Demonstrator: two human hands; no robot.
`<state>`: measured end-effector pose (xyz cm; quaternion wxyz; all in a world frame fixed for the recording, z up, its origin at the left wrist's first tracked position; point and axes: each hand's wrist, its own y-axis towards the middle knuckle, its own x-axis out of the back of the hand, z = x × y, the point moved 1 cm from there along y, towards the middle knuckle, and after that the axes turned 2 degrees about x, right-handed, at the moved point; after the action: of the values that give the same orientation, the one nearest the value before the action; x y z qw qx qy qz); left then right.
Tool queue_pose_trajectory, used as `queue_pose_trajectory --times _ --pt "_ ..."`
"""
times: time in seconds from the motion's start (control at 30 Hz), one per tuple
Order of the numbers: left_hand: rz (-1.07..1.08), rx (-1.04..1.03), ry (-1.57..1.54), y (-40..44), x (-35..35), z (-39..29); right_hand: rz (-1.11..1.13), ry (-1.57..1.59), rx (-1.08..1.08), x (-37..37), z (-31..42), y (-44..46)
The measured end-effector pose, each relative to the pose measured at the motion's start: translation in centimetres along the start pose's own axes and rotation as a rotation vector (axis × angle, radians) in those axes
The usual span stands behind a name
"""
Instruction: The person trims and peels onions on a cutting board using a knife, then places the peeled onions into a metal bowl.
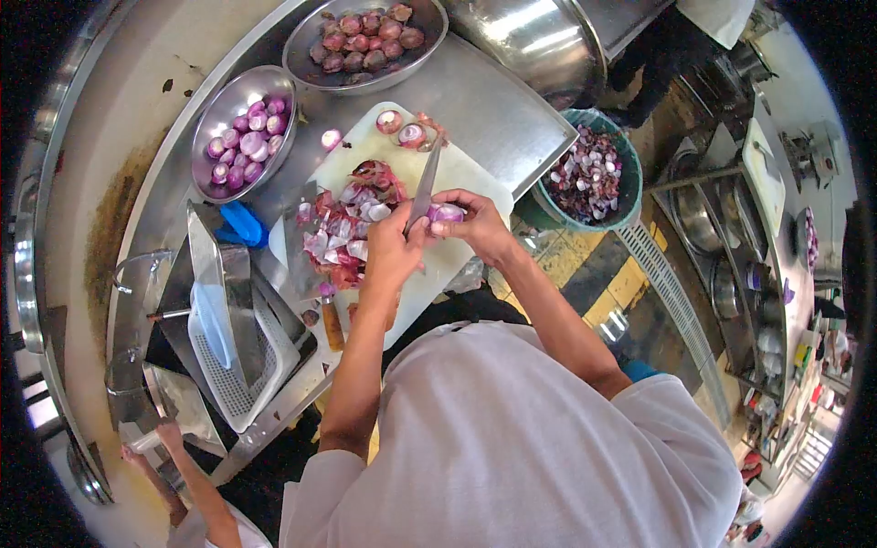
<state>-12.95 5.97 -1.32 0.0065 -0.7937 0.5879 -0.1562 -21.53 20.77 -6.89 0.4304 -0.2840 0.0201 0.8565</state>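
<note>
Here, nearest the lens, a grey shirt [521, 429] fills the lower frame, its edge cut off below. Left hand [391, 251]: fingers wrapped around a knife [427, 183], handle hidden in the grip, blade slanting up and away. Right hand [484, 224]: fingertips clamped on a purple onion [446, 213], partly covered by them, beside the blade and above the cutting board [484, 178]. Onion skins [340, 239] heap by the left hand, their lower part obscured by the forearm. A wooden handle [332, 329] lies near that forearm; what it belongs to is hard to make out.

Beyond, on the steel desk [484, 100]: a bowl [206, 142] of skinless onions and a larger bowl [418, 66] of unpeeled ones. A pot [521, 36] is cropped by the top edge. Right of the desk, a green bin [637, 187] holds purple-and-white scraps. Lower left, a co-worker's hands [169, 437]; grasp blurred, cannot tell. Far right, shelf packets [804, 356]: any print too small to read.
</note>
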Motion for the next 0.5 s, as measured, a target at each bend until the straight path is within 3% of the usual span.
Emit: queue_pose_trajectory --times 0.07,0.3,0.37,0.5 --pt "-0.039 -0.034 0.266 0.7 0.2 1.4 -0.016 -0.056 -0.055 0.1 0.1 -0.2" --pt "-0.151 -0.099 0.267 1.0 -0.5 3.8 0.075 -0.016 -0.096 1.3 0.3 -0.9" --pt "-0.217 -0.109 0.365 1.4 -0.3 3.8 0.263 0.172 -0.044 1.3 0.8 -1.3" --pt "-0.249 -0.102 0.320 0.9 -0.6 1.8 0.314 0.236 -0.118 1.4 1.2 -1.4"
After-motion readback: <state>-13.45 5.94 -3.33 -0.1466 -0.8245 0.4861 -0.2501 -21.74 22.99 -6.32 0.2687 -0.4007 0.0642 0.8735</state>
